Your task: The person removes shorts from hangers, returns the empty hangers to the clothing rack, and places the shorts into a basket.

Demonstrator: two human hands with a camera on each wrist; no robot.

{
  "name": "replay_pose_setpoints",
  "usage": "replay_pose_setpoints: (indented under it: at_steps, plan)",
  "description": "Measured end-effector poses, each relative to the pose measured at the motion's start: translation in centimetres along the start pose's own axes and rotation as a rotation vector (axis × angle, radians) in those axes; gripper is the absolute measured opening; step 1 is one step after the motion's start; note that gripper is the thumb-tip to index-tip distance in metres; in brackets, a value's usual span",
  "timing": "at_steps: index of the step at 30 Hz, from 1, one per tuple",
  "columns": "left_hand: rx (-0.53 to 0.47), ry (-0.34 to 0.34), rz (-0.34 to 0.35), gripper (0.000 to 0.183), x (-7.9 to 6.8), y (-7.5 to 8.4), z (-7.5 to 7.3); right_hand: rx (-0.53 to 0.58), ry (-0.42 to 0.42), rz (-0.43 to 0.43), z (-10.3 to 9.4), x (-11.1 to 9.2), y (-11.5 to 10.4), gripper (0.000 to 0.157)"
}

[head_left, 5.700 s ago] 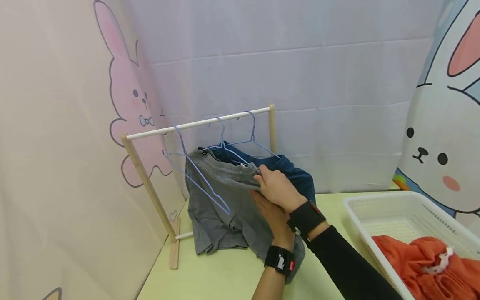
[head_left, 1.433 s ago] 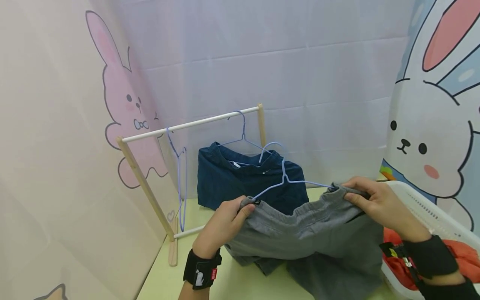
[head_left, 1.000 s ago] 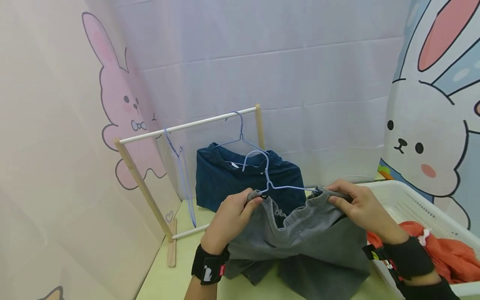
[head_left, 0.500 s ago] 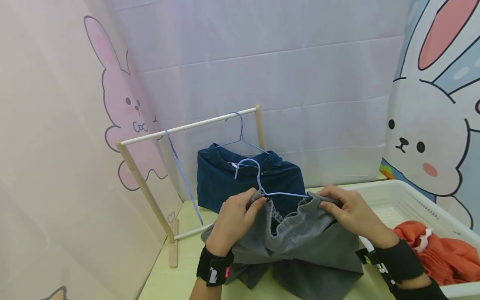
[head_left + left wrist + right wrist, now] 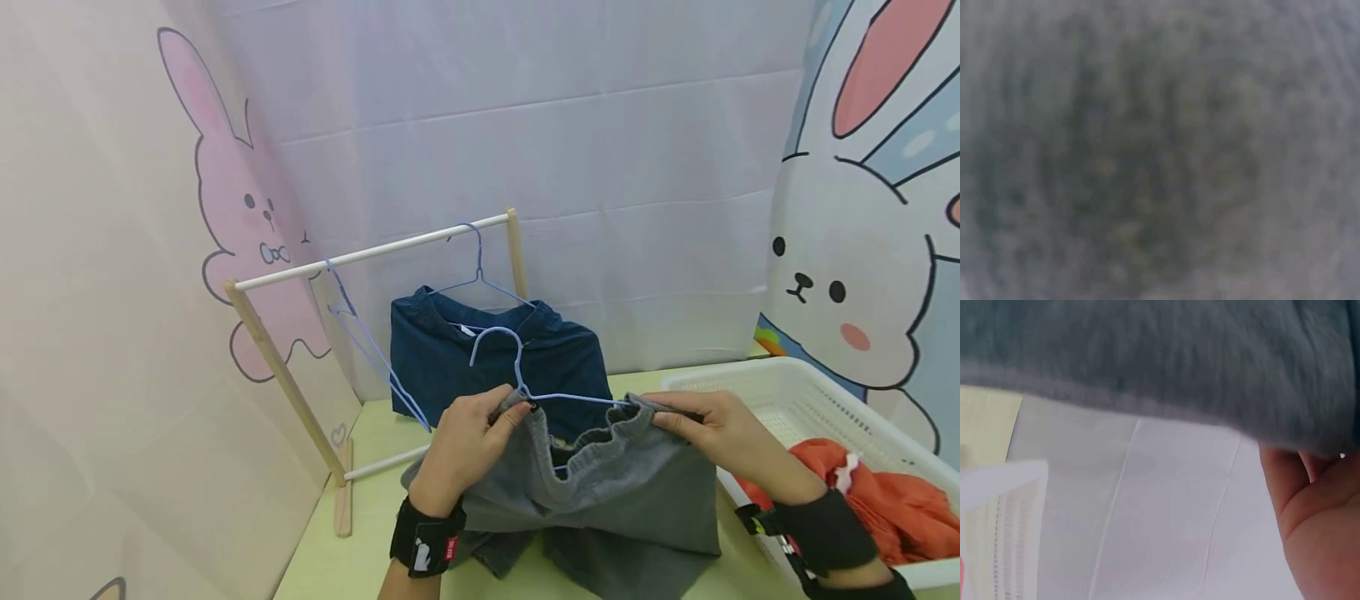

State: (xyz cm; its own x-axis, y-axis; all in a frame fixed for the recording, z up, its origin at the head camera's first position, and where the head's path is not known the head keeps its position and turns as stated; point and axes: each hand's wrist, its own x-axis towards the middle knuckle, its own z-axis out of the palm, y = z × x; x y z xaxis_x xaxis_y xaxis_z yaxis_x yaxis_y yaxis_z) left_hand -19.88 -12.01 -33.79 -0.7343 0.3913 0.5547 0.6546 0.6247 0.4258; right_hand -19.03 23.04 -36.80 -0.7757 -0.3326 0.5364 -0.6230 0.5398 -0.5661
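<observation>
Grey shorts [image 5: 600, 492] hang between my two hands, with a light blue wire hanger [image 5: 519, 358] set inside their waistband. My left hand [image 5: 468, 442] pinches the waistband's left end between thumb and fingers, close to the hanger's neck. At the other end, my right hand [image 5: 723, 433] pinches the waistband where the hanger's arm goes in. The hook sticks up free of the rail. The left wrist view is filled by blurred grey. In the right wrist view the grey cloth [image 5: 1147, 362] covers the top, and part of my right hand [image 5: 1325, 531] shows below it.
A small rack [image 5: 375, 250] stands behind, with dark blue clothing [image 5: 495, 367] hung at its right and a bare blue hanger [image 5: 367, 333] at its left. A white basket [image 5: 795, 371] holding orange cloth [image 5: 877, 500] stands on the right of the yellow table [image 5: 322, 558].
The grey shorts and their hanger came off the rack toward me. My hands, once together, now hold opposite waistband ends and have lately drawn closer. The bare hanger on the rail swings.
</observation>
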Motion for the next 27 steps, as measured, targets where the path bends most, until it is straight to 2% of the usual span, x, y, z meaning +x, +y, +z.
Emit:
replay_pose_setpoints:
  at_steps: [8, 13, 21, 27]
  plan:
    - [-0.032, -0.012, -0.019, 0.042, -0.5, 0.1, -0.1, 0.048, -0.021, 0.1, -1.8, -1.8, 1.1, 0.031]
    - [-0.048, -0.017, -0.024, 0.041, -0.6, 0.1, -0.1, 0.069, -0.018, 0.105, -2.2, -2.7, 1.4, 0.031]
    - [-0.075, -0.008, -0.021, 0.04, -0.9, -0.3, -0.2, 0.003, 0.036, 0.152, -2.2, -3.8, 1.5, 0.03]
    - [-0.103, 0.07, -0.051, 0.04, -1.3, -1.1, -0.5, -0.076, 0.094, 0.252, -2.5, -4.8, 2.2, 0.027]
